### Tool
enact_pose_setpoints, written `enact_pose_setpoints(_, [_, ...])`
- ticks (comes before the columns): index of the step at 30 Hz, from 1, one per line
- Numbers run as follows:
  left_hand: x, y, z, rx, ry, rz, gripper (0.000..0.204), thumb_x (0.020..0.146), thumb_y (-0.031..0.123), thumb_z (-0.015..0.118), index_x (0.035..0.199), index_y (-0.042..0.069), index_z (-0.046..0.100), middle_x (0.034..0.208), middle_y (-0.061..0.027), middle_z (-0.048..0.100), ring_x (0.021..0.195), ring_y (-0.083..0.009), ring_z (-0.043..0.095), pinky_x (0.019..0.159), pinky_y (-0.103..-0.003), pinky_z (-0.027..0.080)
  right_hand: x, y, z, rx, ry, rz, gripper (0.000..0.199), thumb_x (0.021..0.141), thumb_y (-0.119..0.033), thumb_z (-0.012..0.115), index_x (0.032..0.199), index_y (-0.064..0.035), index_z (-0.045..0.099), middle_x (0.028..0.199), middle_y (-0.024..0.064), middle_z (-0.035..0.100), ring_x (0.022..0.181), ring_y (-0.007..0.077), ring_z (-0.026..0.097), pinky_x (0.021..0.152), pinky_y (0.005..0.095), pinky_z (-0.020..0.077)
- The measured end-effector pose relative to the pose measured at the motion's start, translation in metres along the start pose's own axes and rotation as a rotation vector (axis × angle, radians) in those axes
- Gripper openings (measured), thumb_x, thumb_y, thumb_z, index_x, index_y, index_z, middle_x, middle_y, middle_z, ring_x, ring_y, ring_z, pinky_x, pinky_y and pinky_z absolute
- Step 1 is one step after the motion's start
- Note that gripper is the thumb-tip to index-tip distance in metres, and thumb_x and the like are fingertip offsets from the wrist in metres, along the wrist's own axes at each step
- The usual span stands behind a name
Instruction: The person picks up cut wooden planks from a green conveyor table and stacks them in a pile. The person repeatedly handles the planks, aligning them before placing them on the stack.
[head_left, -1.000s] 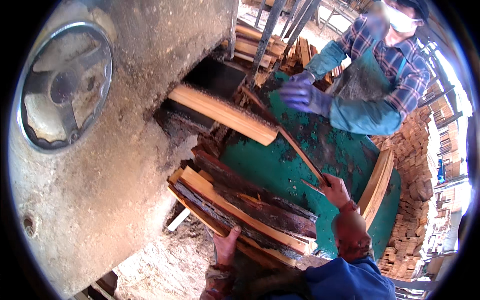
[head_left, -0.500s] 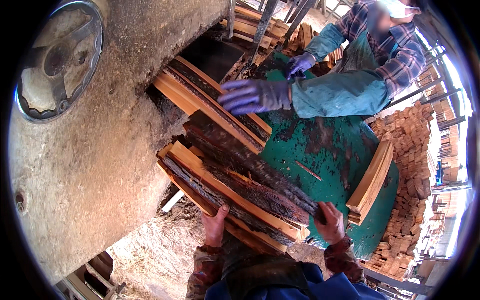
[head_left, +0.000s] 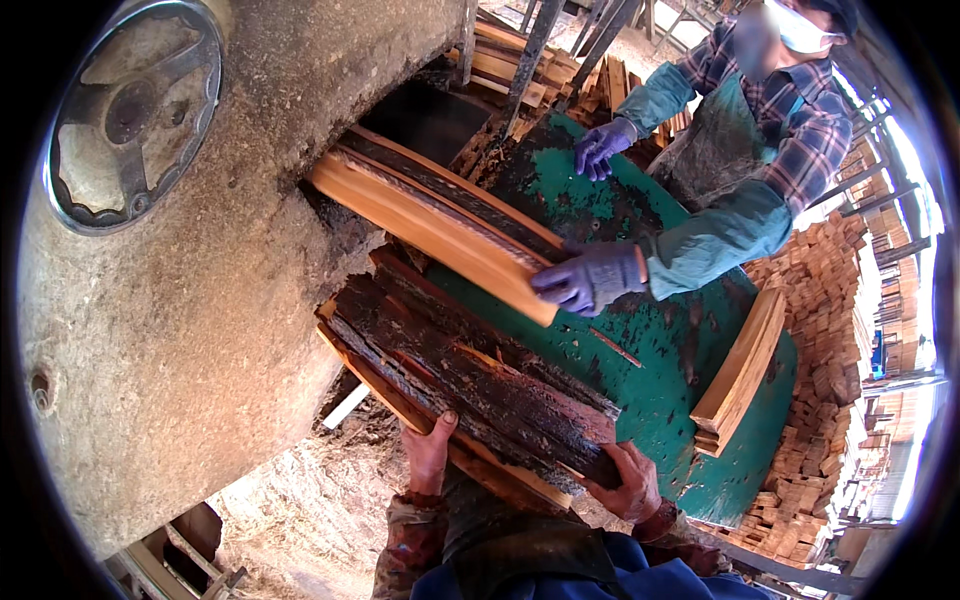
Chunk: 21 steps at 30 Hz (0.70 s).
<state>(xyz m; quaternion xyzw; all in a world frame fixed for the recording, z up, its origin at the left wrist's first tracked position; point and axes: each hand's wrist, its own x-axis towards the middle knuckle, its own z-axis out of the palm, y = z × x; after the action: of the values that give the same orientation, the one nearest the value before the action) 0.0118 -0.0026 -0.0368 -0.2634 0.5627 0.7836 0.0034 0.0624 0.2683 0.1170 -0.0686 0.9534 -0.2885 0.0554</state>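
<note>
Several barky slabs are clasped — left grip midway, right grip at one end.

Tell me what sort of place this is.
Probably a sawmill or similar wood shop: bark-edged slabs, piled cut wood and what looks like sawdust below.

The right hand had moved from right of centre to the lower centre, laying a bark slab over the stack's pale plank. The co-worker's purple-gloved hand had settled on the outer end of the boards, at mid-frame.
</note>
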Motion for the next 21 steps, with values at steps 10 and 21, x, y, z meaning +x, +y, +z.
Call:
enact_pose_setpoints(10, [0.003, -0.012, -0.009, 0.026, -0.018, -0.083, 0.057, 0.077, 0.020, 0.080, 0.119, -0.001, 0.048, 0.103, -0.0061, 0.060, 0.090, -0.0163, 0.056, 0.080, -0.031, 0.048, 0.002, 0.001, 0.006, -0.034, -0.105, -0.097, 0.056, 0.069, -0.024, 0.078, 0.115, 0.0013, 0.058, 0.118, 0.0167, 0.052, 0.110, 0.0366, 0.049, 0.093, 0.0473, 0.0415])
enact_pose_setpoints(21, [0.001, -0.004, -0.004, -0.009, 0.001, -0.092, 0.058, 0.076, 0.020, 0.081, 0.118, -0.004, 0.050, 0.105, -0.0075, 0.060, 0.092, -0.0165, 0.057, 0.081, -0.030, 0.049, 0.045, -0.024, 0.035, -0.122, -0.043, -0.218, 0.063, 0.063, -0.024, 0.081, 0.117, -0.0005, 0.059, 0.122, 0.0164, 0.049, 0.118, 0.0395, 0.045, 0.098, 0.0511, 0.0364])
